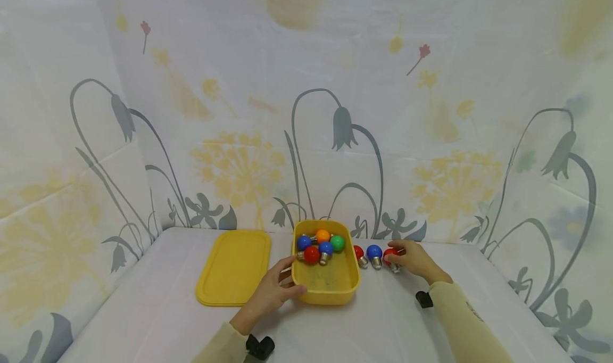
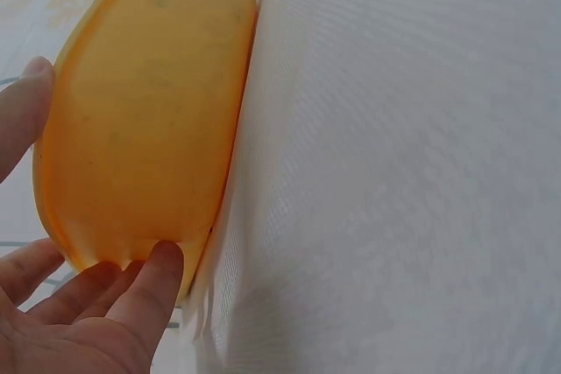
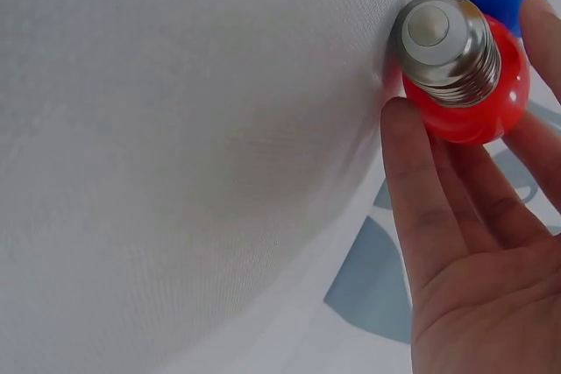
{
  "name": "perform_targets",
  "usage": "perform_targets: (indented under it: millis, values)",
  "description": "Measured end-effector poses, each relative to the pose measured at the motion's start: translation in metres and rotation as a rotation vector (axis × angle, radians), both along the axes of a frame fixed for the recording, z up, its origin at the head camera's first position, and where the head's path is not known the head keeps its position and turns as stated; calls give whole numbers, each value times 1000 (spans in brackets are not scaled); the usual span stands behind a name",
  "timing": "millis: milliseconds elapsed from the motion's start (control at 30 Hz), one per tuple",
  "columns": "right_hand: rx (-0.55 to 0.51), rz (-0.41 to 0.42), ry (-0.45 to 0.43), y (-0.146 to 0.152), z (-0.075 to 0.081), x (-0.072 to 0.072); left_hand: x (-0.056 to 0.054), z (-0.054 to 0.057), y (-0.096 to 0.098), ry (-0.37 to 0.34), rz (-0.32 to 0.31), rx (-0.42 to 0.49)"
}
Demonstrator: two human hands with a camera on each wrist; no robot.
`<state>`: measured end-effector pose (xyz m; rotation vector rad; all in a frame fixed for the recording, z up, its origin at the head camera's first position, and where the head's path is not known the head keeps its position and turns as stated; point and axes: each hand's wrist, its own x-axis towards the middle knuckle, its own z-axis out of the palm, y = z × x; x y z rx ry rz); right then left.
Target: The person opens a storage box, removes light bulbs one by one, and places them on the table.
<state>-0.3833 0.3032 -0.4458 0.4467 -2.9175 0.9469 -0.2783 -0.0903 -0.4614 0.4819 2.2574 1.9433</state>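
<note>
A yellow plastic box [image 1: 326, 298] holds several small light bulbs: two blue, a red one [image 1: 312, 255], an orange one [image 1: 323, 236] and a green one [image 1: 338, 242]. My left hand [image 1: 274, 293] holds the box at its near left corner, the thumb on one wall and the fingers against another. Right of the box, my right hand [image 1: 417, 260] has its thumb and fingers round a red bulb [image 3: 478, 111], whose silver screw base faces the right wrist camera. Beside that bulb lie a blue bulb [image 1: 374, 253] and another red bulb [image 1: 358, 252].
A flat yellow lid [image 1: 233, 267] lies left of the box on the white tablecloth [image 1: 373, 320]. A hanging cloth [image 1: 268, 113] printed with flowers stands behind the table and along its sides.
</note>
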Motion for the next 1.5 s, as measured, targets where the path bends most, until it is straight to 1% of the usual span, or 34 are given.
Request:
perform_targets:
  millis: [233,500,567,733,933,1167,1367,1433,1500]
  values:
    - [13,-38,-46,-1,1,3,-2,0,0,-5,4,-5]
    - [22,-50,-60,-1,1,3,-1,0,1,-3,4,-7]
    - [27,-52,-54,-1,2,3,-1,0,1,-5,5,-9]
    - [61,-31,12,-2,6,1,-3,-1,1,-12,10,-18]
    - [53,12,66,-19,21,1,-2,-1,1,-22,13,-21]
    - [72,59,99,-53,47,13,-1,-1,1,-8,1,-5]
    - [109,130,177,-85,65,23,-1,0,0,-5,0,5]
    - [103,149,178,-95,69,25,-1,0,0,-4,1,4]
    - [88,159,156,-105,72,25,-1,0,0,-5,1,5]
